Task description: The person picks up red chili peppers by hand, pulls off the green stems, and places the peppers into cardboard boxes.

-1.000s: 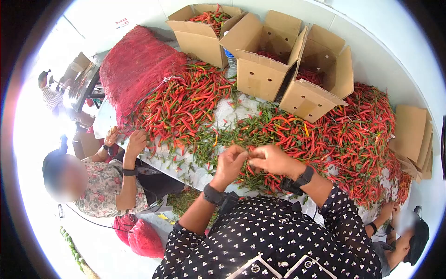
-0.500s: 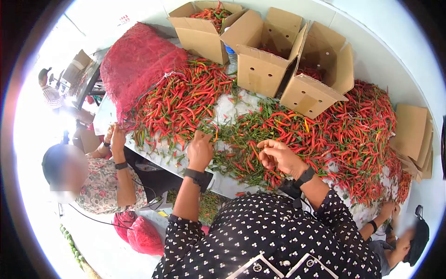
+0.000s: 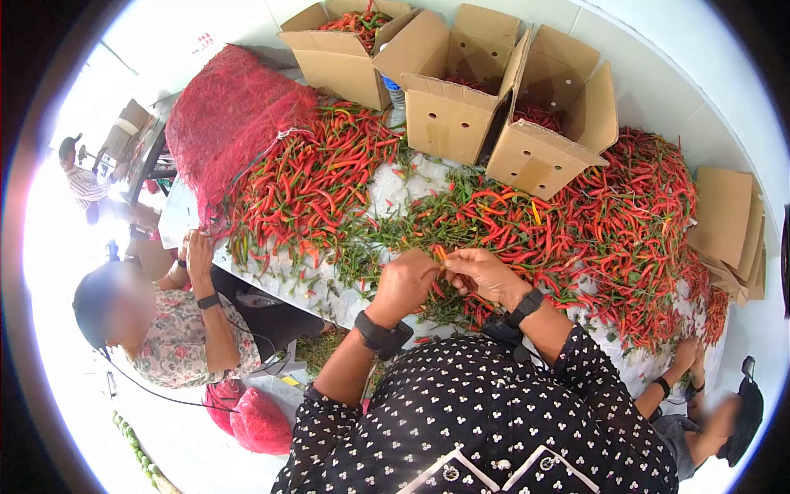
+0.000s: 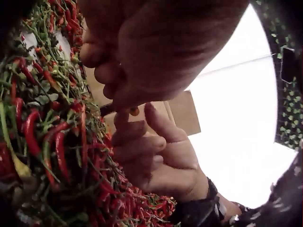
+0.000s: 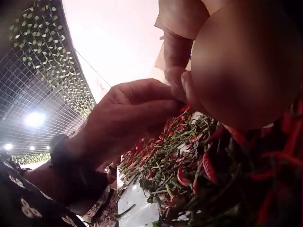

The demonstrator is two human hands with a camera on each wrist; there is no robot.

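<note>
In the head view my right hand (image 3: 487, 276) pinches an orange-red chili pepper (image 3: 440, 253) between thumb and fingers. My left hand (image 3: 406, 284) meets it there, its curled fingers pinching at the pepper's end. Both hands are just above the near side of a pile of chili peppers (image 3: 510, 222) spread over the table. From the left wrist the pepper's small orange tip (image 4: 134, 111) shows between the two hands; most of it is covered by fingers. The right wrist view has the left hand (image 5: 128, 109) touching the right hand (image 5: 246, 61).
Cardboard boxes (image 3: 448, 119) holding chilies stand along the wall behind the pile. A red mesh sack (image 3: 234, 123) lies at the back left, with flattened cardboard (image 3: 724, 218) at the right. One person (image 3: 189, 329) works at the left, another (image 3: 716, 420) at the lower right.
My hands were together, then parted as the left hand swung left over the table. Now the left hand is back against the right, at an orange-red chili pepper.
</note>
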